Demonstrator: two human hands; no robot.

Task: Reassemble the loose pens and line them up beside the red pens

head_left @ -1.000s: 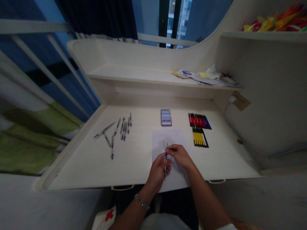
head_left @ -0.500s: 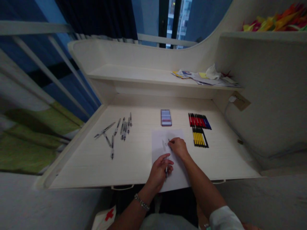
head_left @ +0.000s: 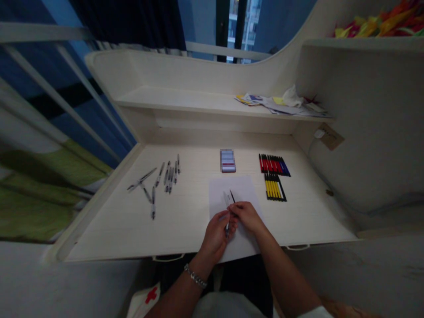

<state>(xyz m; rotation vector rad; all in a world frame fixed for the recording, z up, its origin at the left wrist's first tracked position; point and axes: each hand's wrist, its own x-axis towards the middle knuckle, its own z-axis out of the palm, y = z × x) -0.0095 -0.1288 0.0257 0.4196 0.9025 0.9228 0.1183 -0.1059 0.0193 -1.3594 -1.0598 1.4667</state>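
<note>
In the head view, my left hand [head_left: 217, 232] is closed around a pen [head_left: 227, 229], whose lower end shows below the fingers. My right hand [head_left: 247, 215] meets it over the paper, with thumb and fingers pinched at the pen's upper end; the exact contact is partly hidden. Under both hands lies a white sheet of paper [head_left: 217, 190]. Just beyond my fingers, a thin dark stick-like pen part [head_left: 232, 195] and a clear pen part [head_left: 226, 198] rest on the sheet.
Several clear pens [head_left: 170, 176] lie loosely at the left. Red and blue pens [head_left: 273, 164] form a row at the right, with yellow ones [head_left: 273, 187] below. A phone-like rectangle [head_left: 228, 160] lies beyond the paper. Papers [head_left: 261, 100] sit on the shelf.
My right hand has left the dark stick on the paper and come down toward me to my left hand, where its fingers now meet the pen. The view has shifted slightly.
</note>
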